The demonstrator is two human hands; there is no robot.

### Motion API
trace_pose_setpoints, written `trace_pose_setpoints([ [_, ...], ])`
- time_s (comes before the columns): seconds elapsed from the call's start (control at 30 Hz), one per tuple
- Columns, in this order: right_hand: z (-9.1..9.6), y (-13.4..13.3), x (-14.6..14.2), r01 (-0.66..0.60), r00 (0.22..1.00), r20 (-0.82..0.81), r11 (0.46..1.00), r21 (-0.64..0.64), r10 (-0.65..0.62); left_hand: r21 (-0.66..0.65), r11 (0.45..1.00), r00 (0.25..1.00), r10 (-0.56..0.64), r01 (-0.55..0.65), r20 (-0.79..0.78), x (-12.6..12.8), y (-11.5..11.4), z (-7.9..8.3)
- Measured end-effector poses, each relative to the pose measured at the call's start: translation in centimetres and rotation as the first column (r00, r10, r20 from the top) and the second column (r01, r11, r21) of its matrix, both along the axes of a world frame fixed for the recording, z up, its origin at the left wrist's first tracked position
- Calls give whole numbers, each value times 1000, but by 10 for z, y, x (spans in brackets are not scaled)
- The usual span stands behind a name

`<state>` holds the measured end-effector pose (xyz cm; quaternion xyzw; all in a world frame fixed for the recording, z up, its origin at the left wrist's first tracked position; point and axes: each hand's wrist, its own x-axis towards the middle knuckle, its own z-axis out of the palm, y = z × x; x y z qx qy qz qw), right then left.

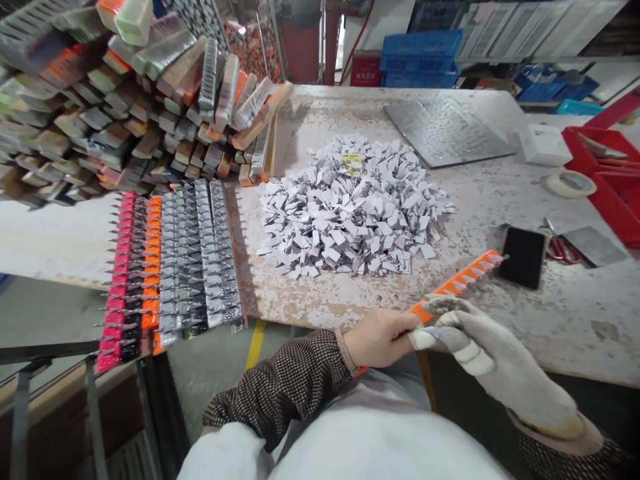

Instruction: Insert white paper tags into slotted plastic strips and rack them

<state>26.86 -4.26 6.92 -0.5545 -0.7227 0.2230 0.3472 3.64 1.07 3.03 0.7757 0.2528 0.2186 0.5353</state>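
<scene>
Clamped on an orange toothed strip (457, 287): bare left hand (380, 338), gloved right hand (463, 340). Many strips (175, 267) lie stacked alongside; a large white paper-chip heap (350, 213) remains on the bench (595, 320).

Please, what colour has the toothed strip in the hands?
The toothed strip is bright orange; the head view shows it best.

Left hand (379, 338): bare, fingers closed and pointing right, toward the gloved hand.
Left forearm (280, 390): in a dark checked sleeve, angled up from lower centre.
Right hand (500, 360): in a white work glove, fingers curled leftward, just beside the left fingers.
</scene>
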Motion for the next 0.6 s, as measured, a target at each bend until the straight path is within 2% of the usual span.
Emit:
trace_pose_setpoints([
  [0.07, -5, -4, 1, -53, 998, 36, 996, 65, 51, 26, 999, 1000, -18, 19, -26, -1, 0, -4],
  [0.13, -12, -6, 3, -49, 997, 72, 988, 146, 39, 70, 998, 995, 13, -6, -94, 0, 0, -8],
  [0.23, -26, -3, 8, 33, 981, 173, 955, 295, -88, 172, 979, 962, 148, -110, -229, -2, -1, -15],
  [0.33, -41, 0, 12, 48, 903, 365, 899, 436, -226, 279, 950, 918, 232, -142, -322, -6, -5, -25],
  [0.43, -53, 0, 12, -21, 834, 495, 881, 473, -245, 331, 939, 902, 219, -91, -373, -9, -10, -35],
  [0.6, -60, -4, 9, -77, 796, 560, 878, 472, -232, 295, 952, 891, 206, -87, -404, -8, -12, -45],
])
